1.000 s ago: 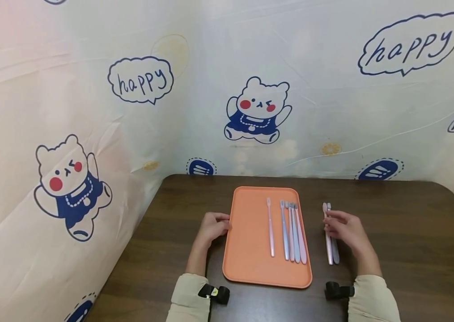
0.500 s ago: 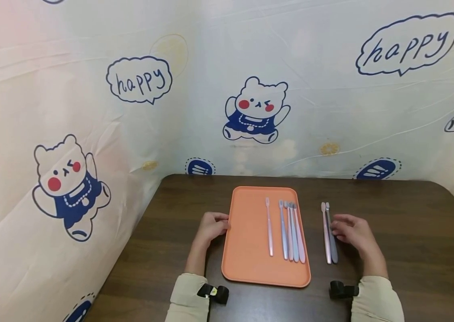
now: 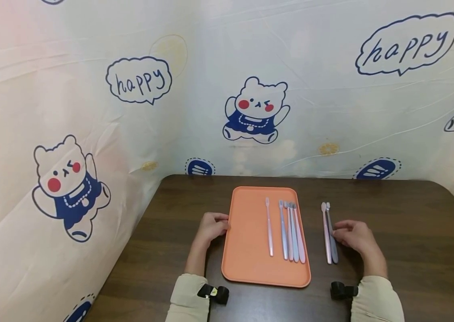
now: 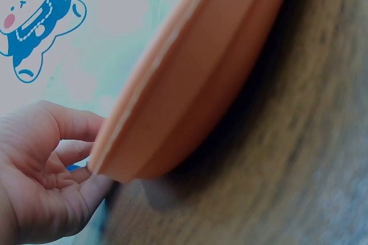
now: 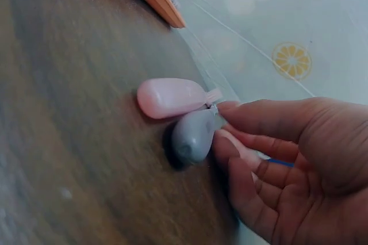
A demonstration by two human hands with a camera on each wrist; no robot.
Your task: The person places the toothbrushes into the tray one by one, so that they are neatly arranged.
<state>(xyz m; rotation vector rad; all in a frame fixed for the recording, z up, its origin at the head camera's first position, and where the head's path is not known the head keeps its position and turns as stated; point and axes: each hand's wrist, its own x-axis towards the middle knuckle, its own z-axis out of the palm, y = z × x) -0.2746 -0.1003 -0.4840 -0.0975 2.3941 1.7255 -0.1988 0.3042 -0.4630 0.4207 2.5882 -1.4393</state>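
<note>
An orange tray [image 3: 247, 264] lies on the table, carrying a lone pink toothbrush [image 3: 269, 230] and, along its right side, a row of several pink and blue toothbrushes [image 3: 293, 232]. My left hand [image 3: 213, 227] grips the tray's left rim; the left wrist view has thumb and fingers on either side of that rim [image 4: 135, 113]. Right of the tray, a pink toothbrush [image 3: 326, 237] and a grey-blue toothbrush [image 3: 333, 250] lie side by side on the wood. My right hand [image 5: 299, 159] pinches the grey-blue one along its handle, the pink one just beyond.
The dark wooden table [image 3: 424, 232] stretches out on both sides of the tray. Behind it hangs a pale printed curtain [image 3: 323, 89] with bears and speech bubbles. Each wrist wears a small black camera [image 3: 343, 290].
My right hand has moved off the pair of toothbrushes to the right, then closed its fingertips on the grey-blue one. The left hand stays at the tray's rim.
</note>
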